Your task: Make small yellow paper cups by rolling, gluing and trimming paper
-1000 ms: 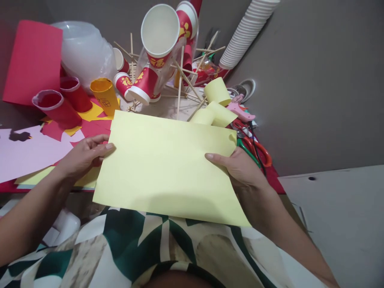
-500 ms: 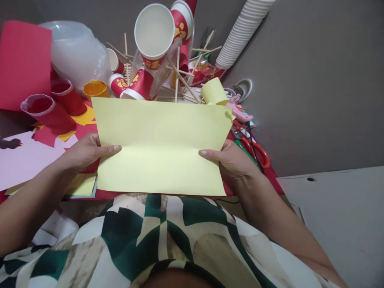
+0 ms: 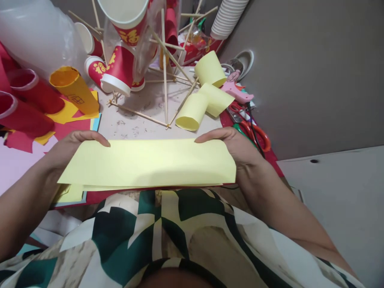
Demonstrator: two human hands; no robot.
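A sheet of pale yellow paper (image 3: 150, 164), bent over on itself along its far side, spans the space between my hands at the table's near edge. My left hand (image 3: 76, 144) grips its left end, thumb on the fold and the other fingers hidden. At the right end my right hand (image 3: 231, 146) pinches the same fold, with its lower fingers behind the paper. Just beyond the sheet lie rolled yellow paper tubes (image 3: 192, 112). A frame of thin wooden sticks (image 3: 141, 114) stands to their left.
Red paper cups (image 3: 121, 66) with white rims are at the back, beside a translucent plastic bag (image 3: 45, 40). Red tubes (image 3: 27, 116) and an orange tube (image 3: 76, 90) stand left on coloured paper scraps. Orange-handled scissors (image 3: 261, 138) lie at the right edge, near a wall.
The yellow sheet, held opened out before, is now folded over toward me, its fold between both hands. The view has shifted, uncovering the yellow tubes and the stick frame's base.
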